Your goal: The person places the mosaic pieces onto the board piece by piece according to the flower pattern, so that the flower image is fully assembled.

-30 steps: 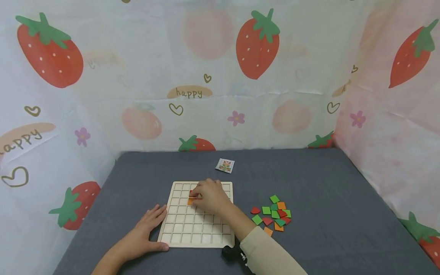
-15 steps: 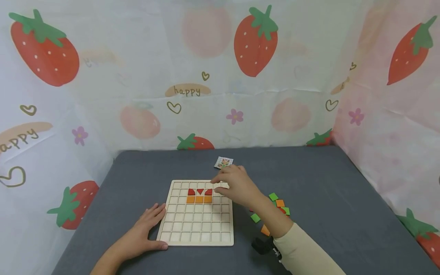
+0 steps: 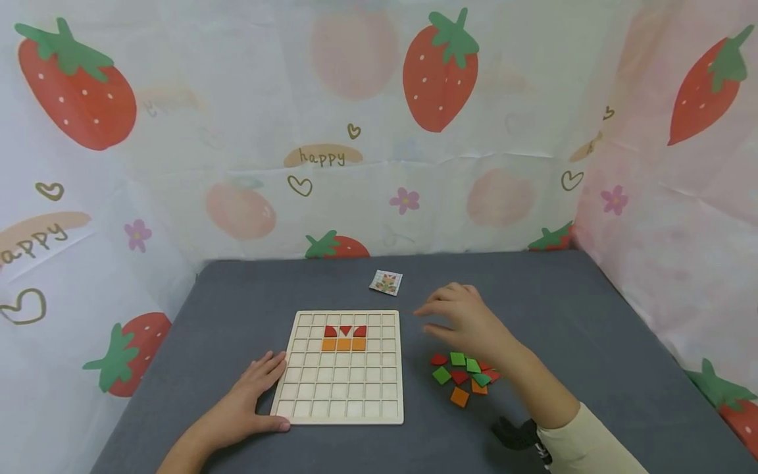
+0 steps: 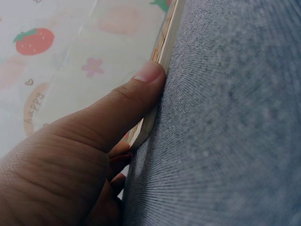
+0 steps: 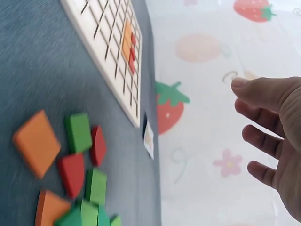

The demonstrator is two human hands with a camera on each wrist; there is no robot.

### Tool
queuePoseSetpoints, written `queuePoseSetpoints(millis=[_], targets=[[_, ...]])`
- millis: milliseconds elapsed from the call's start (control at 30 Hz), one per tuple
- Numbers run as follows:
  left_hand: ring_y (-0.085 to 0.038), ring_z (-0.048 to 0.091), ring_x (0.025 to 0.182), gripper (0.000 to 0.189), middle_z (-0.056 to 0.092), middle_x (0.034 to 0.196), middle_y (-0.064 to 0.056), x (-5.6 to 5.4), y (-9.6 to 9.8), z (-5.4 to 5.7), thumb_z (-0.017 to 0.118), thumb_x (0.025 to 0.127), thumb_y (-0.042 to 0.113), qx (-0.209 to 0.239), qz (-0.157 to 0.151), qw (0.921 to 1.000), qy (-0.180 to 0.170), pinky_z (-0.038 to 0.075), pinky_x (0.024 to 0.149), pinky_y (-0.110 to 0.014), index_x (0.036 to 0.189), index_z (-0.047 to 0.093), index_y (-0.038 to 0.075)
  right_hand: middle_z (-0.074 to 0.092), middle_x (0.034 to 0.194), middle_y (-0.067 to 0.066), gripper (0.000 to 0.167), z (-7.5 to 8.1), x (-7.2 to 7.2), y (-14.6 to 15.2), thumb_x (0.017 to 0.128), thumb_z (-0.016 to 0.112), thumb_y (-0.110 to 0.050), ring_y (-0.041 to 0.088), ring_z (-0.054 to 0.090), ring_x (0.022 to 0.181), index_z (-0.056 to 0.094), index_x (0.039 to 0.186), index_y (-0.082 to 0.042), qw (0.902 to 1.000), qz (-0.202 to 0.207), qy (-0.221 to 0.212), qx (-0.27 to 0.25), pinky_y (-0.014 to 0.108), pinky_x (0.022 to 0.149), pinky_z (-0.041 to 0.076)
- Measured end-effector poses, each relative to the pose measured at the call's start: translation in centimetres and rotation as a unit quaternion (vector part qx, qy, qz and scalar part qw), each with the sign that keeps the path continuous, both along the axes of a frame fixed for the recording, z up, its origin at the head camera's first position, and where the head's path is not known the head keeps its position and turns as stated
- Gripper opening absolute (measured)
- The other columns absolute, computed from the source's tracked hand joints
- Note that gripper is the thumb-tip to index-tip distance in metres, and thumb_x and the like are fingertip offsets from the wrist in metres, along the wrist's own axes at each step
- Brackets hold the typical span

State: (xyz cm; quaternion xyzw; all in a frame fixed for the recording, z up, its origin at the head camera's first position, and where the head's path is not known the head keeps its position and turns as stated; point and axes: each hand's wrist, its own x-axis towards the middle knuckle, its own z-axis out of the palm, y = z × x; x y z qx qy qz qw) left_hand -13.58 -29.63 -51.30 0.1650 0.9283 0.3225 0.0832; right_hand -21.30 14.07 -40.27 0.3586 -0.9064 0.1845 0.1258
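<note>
A pale wooden grid board (image 3: 340, 390) lies on the table, with three red pieces (image 3: 345, 330) in one row and three orange squares (image 3: 343, 344) directly below them. My left hand (image 3: 249, 396) rests at the board's near left corner. Its thumb (image 4: 141, 87) presses the front edge and the other fingers lie along the left edge. Right of the board my right hand (image 3: 464, 322) hovers with fingers spread and nothing held, as the right wrist view confirms. Nearest to it is a loose pile of green, red and orange tiles (image 3: 459, 396), partly hidden by that hand and forearm.
A small printed card (image 3: 386, 282) with a coloured pattern on a grid lies beyond the board. A dark grey cloth (image 3: 266, 296) covers the table. Strawberry-print curtains (image 3: 367, 131) stand behind and at both sides. A black strap device (image 3: 514, 434) sits at the right wrist.
My right hand has let go at the board's coloured pieces, lifted and moved right to above the far side of the tile pile. The left hand stays at the board's corner.
</note>
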Motion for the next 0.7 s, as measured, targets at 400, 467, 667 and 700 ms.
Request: queuePoseSetpoints(millis=[400,467,667,700], targets=[[-0.039,0.010,0.158,0.118,0.025,0.170,-0.007,0.1,0.2,0.0,0.084,0.070,0.064,0.003,0.001,1.0000,0.000,0.008,0.123,-0.065,0.161,0.034,0.009,0.068,0.108,-0.012,0.033,-2.4,1.2,5.7,0.084,0.086,-0.019,0.016,0.056,0.106,0.078,0.115,-0.027,0.9998,-0.004,-0.020,0.006,0.050,0.095,0.041],[-0.039,0.010,0.158,0.118,0.025,0.170,-0.008,0.1,0.2,0.0,0.084,0.070,0.064,0.002,0.002,1.0000,0.000,0.008,0.123,-0.065,0.161,0.034,0.009,0.068,0.108,-0.013,0.034,-2.8,1.5,6.6,0.083,0.087,-0.018,0.015,0.056,0.106,0.078,0.114,-0.027,0.9995,-0.008,-0.032,0.001,0.048,0.093,0.041],[-0.040,0.010,0.158,0.118,0.026,0.169,-0.009,0.0,0.0,-0.1,0.084,0.070,0.064,0.003,0.001,1.0000,0.001,0.007,0.122,-0.067,0.161,0.034,0.008,0.067,0.108,-0.011,0.033,-4.2,2.1,8.7,0.082,0.087,-0.016,0.015,0.055,0.104,0.078,0.113,-0.023,0.9988,-0.016,-0.045,-0.014,0.047,0.090,0.041],[-0.040,0.010,0.158,0.117,0.026,0.169,-0.009,0.0,0.0,-0.2,0.085,0.070,0.063,0.006,0.001,1.0000,0.001,0.006,0.124,-0.063,0.161,0.034,0.008,0.067,0.107,-0.010,0.032,-4.5,2.1,8.9,0.082,0.087,-0.016,0.015,0.056,0.104,0.078,0.113,-0.022,0.9987,-0.017,-0.046,-0.015,0.047,0.090,0.041]])
